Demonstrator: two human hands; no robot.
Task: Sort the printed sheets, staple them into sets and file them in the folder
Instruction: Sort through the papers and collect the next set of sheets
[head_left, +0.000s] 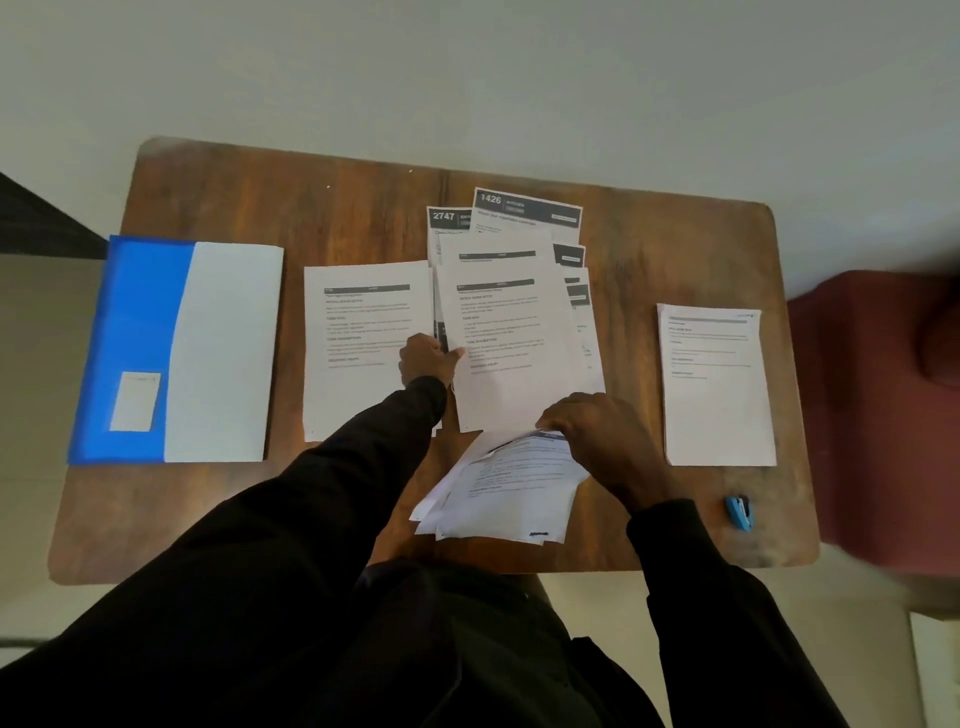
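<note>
Head view shows sorting underway: left fingers (451, 354) pinch a white printed sheet (511, 343), right fingers (558, 423) grip the loose paper stack (511, 483); next, lay that sheet on a matching pile.

A blue plastic folder (136, 332) lies open and flat at the table's left end, with a white inner flap over its right half and a small white label low on the blue part. Just right of it lies one white printed sheet (363, 332), flat and upright. Beside that sits a loose, fanned pile of printed sheets (511, 322) — two at the back show dark headers numbered 2747 and 1426. A tilted handful of white sheets (506, 493) lies nearer the front edge. Well apart to the right rests another single printed page (719, 395), and below it a small blue stapler (738, 512).
</note>
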